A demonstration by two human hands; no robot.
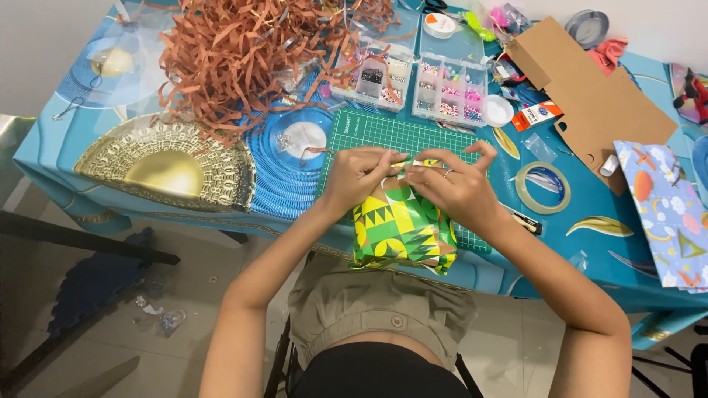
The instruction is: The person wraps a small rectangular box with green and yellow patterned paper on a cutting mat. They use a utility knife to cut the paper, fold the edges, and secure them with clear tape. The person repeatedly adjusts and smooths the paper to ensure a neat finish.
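Green-yellow wrapped parcel (403, 234): left hand (359, 175), right hand (455, 189) pinching top fold.

Brown paper shreds (243, 51), two bead boxes (413, 77), tape roll (542, 188), cardboard piece (590, 96) on blue-clothed table (575, 258).

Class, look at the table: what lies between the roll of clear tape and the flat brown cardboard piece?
In the head view, a small clear plastic bag lies between the tape roll and the brown cardboard, on the blue tablecloth.
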